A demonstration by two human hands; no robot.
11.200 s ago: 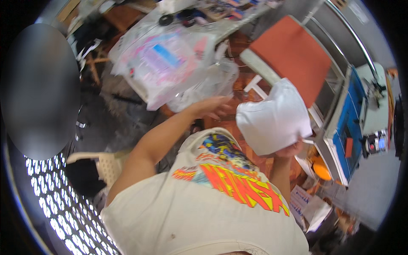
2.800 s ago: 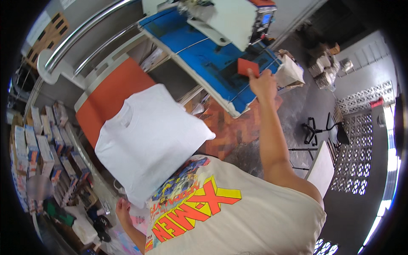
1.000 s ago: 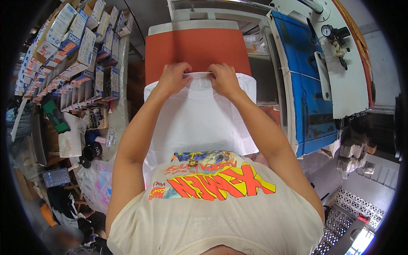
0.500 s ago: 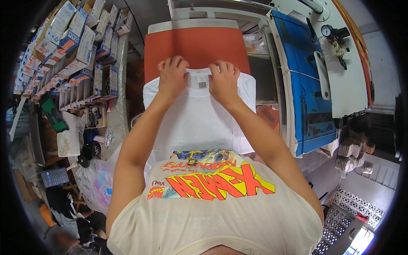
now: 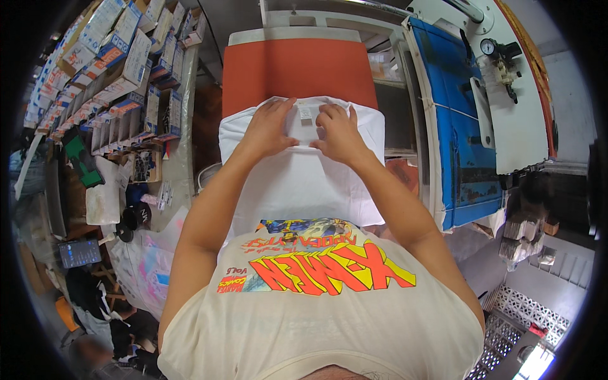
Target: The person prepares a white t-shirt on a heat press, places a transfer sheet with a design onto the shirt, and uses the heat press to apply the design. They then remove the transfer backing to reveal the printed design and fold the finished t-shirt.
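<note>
A white T-shirt (image 5: 291, 180) lies over the red pad (image 5: 297, 69), its neck end toward the far side. The neck opening is spread, showing the inside back and a small white label (image 5: 305, 114). My left hand (image 5: 272, 128) rests at the left of the neckline, fingers stretched toward the back of the collar and thumb apart at the front edge. Across the opening, my right hand (image 5: 340, 134) touches the right of the neckline, its fingers spread and slightly bent, thumb near the front collar edge. The shirt's lower part is hidden behind my body.
Shelved cardboard boxes (image 5: 120, 76) fill the left side, above a cluttered bench with a dark cap (image 5: 136, 216) and a phone (image 5: 80, 253). To the right stands a blue-covered machine part (image 5: 453, 126) with a pressure gauge (image 5: 487, 46). A person (image 5: 95, 348) is at lower left.
Both hands have moved slightly nearer to me from the back collar. The thumbs are now at the front collar edge, and the neck opening is wider. The view has shifted a little.
</note>
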